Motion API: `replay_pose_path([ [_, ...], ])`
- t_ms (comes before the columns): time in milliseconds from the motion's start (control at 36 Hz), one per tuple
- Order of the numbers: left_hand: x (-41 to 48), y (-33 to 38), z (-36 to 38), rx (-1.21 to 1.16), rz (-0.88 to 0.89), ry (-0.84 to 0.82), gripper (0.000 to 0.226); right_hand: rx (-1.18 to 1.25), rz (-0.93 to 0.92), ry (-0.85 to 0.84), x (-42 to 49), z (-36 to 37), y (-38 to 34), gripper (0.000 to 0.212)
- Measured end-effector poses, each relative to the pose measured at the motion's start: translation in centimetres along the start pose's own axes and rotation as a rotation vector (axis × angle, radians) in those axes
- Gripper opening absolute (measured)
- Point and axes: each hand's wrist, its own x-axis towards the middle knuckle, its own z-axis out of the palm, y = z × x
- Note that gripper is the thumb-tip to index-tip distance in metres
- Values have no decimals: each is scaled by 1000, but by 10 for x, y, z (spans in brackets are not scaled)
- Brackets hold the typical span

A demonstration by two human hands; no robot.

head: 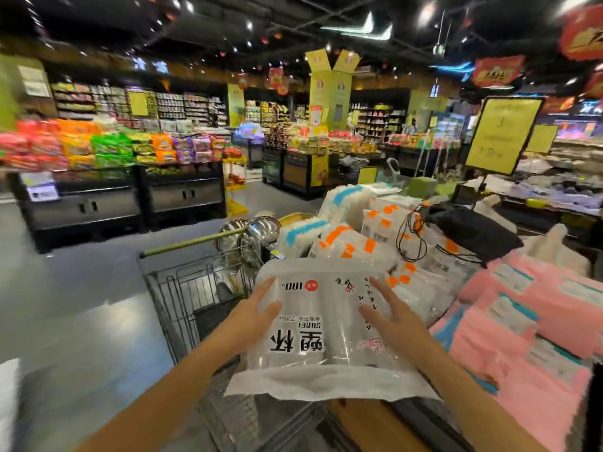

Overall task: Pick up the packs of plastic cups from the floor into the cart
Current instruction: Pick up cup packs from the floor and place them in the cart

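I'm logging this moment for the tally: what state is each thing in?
Pack of plastic cups: off the floor, held over the cart.
Left hand: fingers straight, pressing the pack's left side.
Right hand: fingers straight, pressing its right side.
Cart: upright, below the pack.
Steel bowls: lying at the cart's far end.

The grey floor (pixel 81 305) carries a wire shopping cart (pixel 182 288), with steel basins (pixel 251 236) at its far end. Just right of it lie heaped cup packs (pixel 352 246), pink packs (pixel 538 308) and a black drawstring bag (pixel 473 230).
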Motion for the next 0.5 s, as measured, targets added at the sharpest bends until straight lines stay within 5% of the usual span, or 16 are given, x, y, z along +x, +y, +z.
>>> replay_pose_path([
  [500, 59, -45, -10, -44, -189, 260, 60, -46, -231, -292, 178, 66, 13, 65],
])
